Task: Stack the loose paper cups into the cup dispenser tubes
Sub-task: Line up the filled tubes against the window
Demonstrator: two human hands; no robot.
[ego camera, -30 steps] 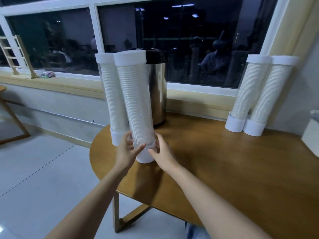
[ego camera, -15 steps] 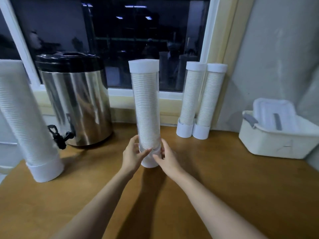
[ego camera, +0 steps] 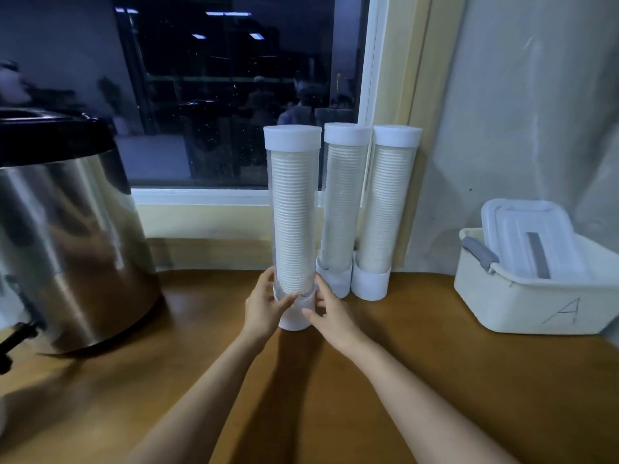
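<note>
Clear dispenser tube [ego camera: 293, 212] upright, base between left hand [ego camera: 264, 309] and right hand [ego camera: 332, 317]

The wooden table [ego camera: 435, 380] bears an urn [ego camera: 67, 246], two dispenser tubes [ego camera: 338, 212] and a bin [ego camera: 536, 306].

white-capped clear tube [ego camera: 293, 209], cream ribbed cups [ego camera: 292, 229].

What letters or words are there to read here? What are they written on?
"A": handwritten on the front wall of the white bin.
No other text: nothing can be read on the held tube, the two tubes by the wall or the urn.
</note>
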